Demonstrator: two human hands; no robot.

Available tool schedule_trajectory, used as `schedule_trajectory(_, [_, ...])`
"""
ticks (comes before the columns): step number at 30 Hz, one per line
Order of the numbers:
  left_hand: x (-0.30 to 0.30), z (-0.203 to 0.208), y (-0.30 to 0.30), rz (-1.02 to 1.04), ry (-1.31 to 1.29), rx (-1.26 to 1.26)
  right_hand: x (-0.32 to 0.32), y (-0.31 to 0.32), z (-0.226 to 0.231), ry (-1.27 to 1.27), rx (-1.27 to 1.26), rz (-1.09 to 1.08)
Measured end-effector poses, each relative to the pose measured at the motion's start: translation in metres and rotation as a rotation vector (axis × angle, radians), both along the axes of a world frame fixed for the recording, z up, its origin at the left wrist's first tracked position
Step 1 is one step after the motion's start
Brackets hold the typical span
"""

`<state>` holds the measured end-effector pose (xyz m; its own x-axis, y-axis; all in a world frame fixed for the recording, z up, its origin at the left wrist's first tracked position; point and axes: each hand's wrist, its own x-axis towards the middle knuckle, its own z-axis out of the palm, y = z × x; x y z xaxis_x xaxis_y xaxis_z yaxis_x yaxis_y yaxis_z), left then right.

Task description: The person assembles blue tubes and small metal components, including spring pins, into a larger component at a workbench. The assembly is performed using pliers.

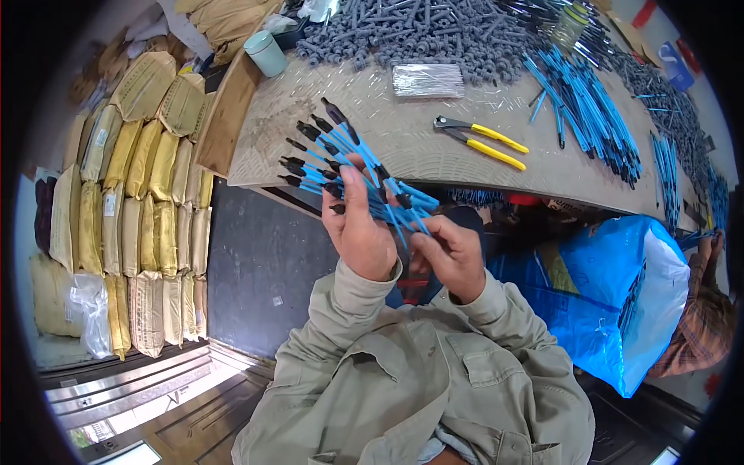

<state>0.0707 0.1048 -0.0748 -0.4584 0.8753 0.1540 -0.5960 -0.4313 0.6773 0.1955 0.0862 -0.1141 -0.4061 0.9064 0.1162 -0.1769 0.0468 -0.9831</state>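
Blue rods (368, 157) slant lengthwise, black tips (339, 114) up-left, left grip (364, 226) clasping them, right grip (453, 254) pinching ends (419, 201).

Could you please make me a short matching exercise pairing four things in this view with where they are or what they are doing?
Column 1
1. Left hand
2. Pliers
3. Pale green cup
4. Blue bag

Column 2
A. Near the wooden board at the worktop's left side
B. At the person's right, below the edge of the work surface
C. Lying with yellow handles spread, pointing right
D. Gripping a fanned bunch of dark-tipped blue rods

Right pairs: 1-D, 2-C, 3-A, 4-B.
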Motion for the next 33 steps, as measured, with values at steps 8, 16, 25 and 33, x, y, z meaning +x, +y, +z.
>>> schedule_trajectory(8, [0.018, 0.0, 0.006, 0.092, 0.351, 0.041, 0.021, 0.007, 0.001, -0.034, 0.032, -0.059])
schedule_trajectory(16, [0.022, 0.008, 0.011, -0.138, 0.294, 0.016, 0.039, 0.011, 0.005, -0.163, 0.264, -0.049])
schedule_trajectory(25, [0.002, 0.016, -0.014, -0.465, 0.271, 0.078, 0.082, 0.029, 0.006, -0.078, 0.056, 0.024])
schedule_trajectory(33, [0.012, 0.0, -0.013, -0.646, 0.398, -0.065, 0.074, 0.032, 0.064, -0.227, 0.775, -0.338])
